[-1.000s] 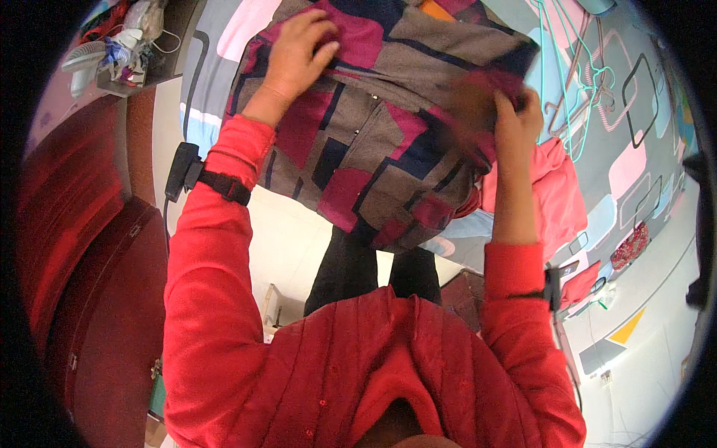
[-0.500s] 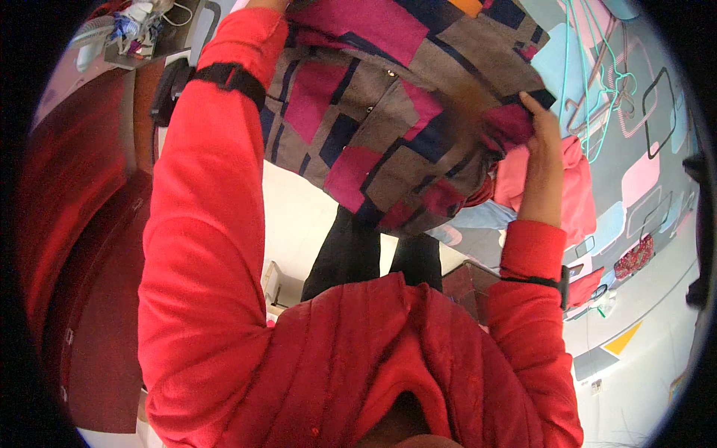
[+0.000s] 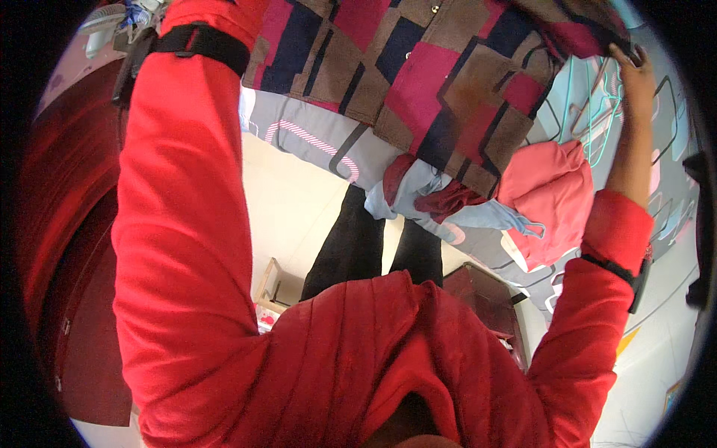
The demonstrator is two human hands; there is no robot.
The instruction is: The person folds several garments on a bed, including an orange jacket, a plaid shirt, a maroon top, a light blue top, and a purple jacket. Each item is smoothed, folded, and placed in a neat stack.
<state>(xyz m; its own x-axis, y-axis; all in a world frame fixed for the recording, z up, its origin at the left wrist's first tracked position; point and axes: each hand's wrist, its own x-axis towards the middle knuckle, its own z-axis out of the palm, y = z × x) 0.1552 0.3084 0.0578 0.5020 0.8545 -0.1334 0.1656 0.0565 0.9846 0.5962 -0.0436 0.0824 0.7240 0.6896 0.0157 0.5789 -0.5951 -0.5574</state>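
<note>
Patchwork jacket, a blocky pattern of brown, crimson and navy with small snap studs down its front, is held spread high in front of the person, over the bed. Nearest to the camera is the person's own red quilted top, with black trousers below it standing on a pale floor. The left arm, in a red sleeve with a black strap round the wrist, reaches up to the jacket's left edge; the left hand itself runs out of the top of the picture, so I cannot tell how it grips. The right arm, also wearing a dark wrist strap, rises on the other side, and the right hand is closed on the jacket's upper right corner, fingers curled over the cloth. Under the hanging jacket lies a loose heap of clothes: a coral-pink garment just beside a pale blue one, with a dark red piece tucked between them. They rest on a grey bedcover printed with pink, teal and black outlined shapes. A dark red wooden cabinet stands along the person's left side, and a low dark wooden stool sits beside the bed near the legs. At the far upper left, small cluttered objects sit on a pale surface, too blurred to tell.
</note>
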